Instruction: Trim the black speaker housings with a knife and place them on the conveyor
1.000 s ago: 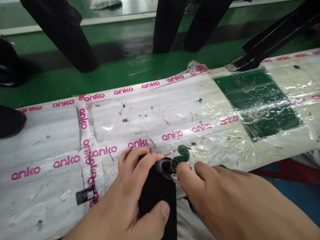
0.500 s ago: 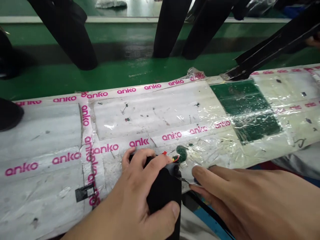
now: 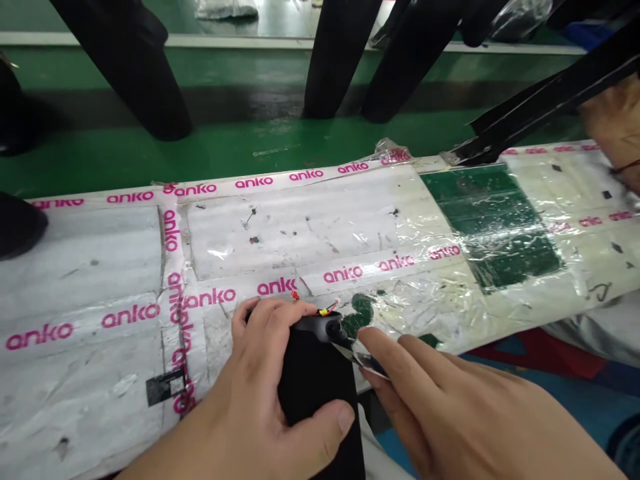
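My left hand is wrapped over a long black fabric-covered piece, its thumb lying along the near side. At the far end of the piece is a smooth black plastic cap with a small round knob or hole. Thin red and yellow wires come out there, and a small red connector shows beyond my fingers. My right hand pinches a thin metal blade; its tip is at the cap's right edge. My fingers hide the tool's handle, so its exact kind is unclear.
The white bench is covered with clear film and pink-lettered tape. Beyond it, several black tubes stand on a green surface. A long black piece slants at right, near another person's hand. A black square lies at left.
The black piece has shifted left and turned, showing more of its end cap. My right hand has moved left with the blade. Another person's hand has come further into view at right.
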`<move>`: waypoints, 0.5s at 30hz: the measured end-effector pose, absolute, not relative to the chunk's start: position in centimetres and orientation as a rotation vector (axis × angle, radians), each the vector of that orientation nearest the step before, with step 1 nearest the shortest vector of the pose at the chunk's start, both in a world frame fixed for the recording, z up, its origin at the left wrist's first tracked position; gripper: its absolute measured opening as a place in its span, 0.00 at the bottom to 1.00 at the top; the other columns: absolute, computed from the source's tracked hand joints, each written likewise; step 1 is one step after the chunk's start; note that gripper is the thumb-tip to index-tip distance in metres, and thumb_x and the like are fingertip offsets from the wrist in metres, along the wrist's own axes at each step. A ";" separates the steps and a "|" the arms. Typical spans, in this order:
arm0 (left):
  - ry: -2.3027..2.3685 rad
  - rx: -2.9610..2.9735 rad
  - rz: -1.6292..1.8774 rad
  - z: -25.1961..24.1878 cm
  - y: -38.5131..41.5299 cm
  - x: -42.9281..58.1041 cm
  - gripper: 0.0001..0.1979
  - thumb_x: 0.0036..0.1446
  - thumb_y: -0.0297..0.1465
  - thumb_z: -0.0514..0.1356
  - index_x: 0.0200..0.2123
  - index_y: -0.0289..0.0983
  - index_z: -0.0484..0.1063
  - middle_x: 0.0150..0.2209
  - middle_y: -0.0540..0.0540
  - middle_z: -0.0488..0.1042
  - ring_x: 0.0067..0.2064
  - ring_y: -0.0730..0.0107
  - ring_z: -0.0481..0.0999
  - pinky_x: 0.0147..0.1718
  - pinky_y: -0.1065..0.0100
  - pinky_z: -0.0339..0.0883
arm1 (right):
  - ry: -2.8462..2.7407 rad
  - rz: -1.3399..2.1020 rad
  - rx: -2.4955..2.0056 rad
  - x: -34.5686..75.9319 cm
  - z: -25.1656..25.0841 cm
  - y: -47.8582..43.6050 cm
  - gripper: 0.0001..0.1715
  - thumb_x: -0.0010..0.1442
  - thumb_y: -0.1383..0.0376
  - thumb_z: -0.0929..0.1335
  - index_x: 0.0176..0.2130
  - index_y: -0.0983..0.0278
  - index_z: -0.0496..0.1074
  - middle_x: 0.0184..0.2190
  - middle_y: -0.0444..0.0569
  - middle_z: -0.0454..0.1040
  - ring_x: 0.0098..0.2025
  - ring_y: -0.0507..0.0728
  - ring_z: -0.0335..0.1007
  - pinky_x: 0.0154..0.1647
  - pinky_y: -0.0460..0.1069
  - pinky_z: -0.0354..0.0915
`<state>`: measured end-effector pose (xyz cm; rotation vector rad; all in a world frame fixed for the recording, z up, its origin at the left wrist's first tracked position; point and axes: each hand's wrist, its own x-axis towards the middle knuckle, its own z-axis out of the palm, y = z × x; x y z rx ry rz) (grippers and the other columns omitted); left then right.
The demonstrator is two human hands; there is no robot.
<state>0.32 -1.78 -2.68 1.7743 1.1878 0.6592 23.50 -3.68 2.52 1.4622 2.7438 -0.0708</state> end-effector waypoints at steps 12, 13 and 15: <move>1.282 1.618 0.608 -2.2 -3.2 -4.8 0.37 0.67 0.31 0.58 0.75 0.61 0.58 0.78 0.49 0.52 0.78 0.36 0.55 0.68 0.42 0.71 | 2.764 -0.679 1.801 21.9 0.9 -3.1 0.19 0.81 0.57 0.61 0.65 0.61 0.60 0.41 0.48 0.85 0.34 0.57 0.85 0.25 0.47 0.73; 1.352 1.588 0.636 -2.0 -3.5 -5.3 0.36 0.66 0.28 0.57 0.73 0.60 0.63 0.77 0.50 0.55 0.78 0.36 0.56 0.70 0.42 0.68 | 2.732 -0.874 1.834 21.3 0.3 -3.3 0.21 0.80 0.58 0.63 0.66 0.60 0.59 0.43 0.48 0.85 0.36 0.56 0.85 0.27 0.46 0.74; 1.464 1.539 0.672 -1.2 -3.9 -5.9 0.33 0.64 0.27 0.57 0.69 0.59 0.71 0.76 0.52 0.60 0.78 0.35 0.58 0.74 0.38 0.61 | 2.690 -1.269 1.861 19.9 -0.6 -3.5 0.21 0.78 0.60 0.67 0.66 0.56 0.60 0.43 0.43 0.85 0.36 0.55 0.85 0.30 0.46 0.75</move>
